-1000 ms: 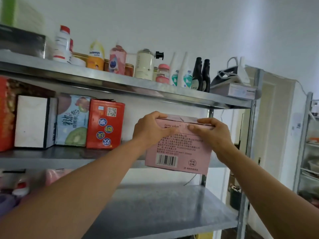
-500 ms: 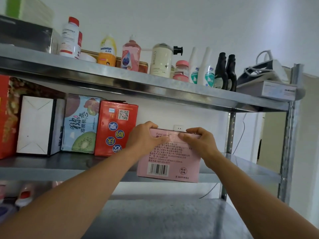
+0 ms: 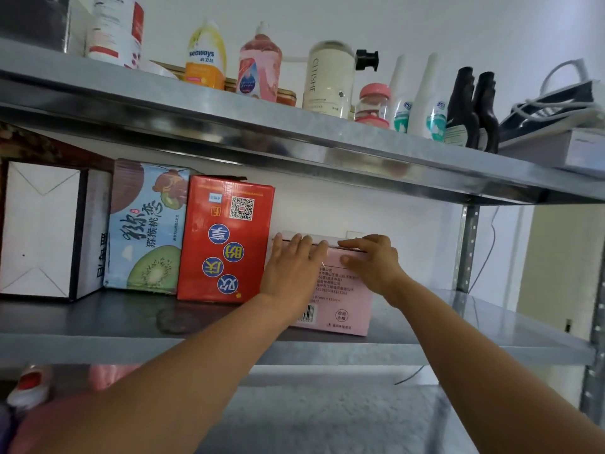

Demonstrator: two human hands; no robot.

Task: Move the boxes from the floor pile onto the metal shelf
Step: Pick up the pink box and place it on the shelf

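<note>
Pink box [image 3: 342,301] now down on metal shelf [image 3: 98,322]

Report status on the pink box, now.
Left hand flat against pink box; right hand gripping its top edge. Box sits on middle shelf, right of red box. Nothing blocking.
</note>
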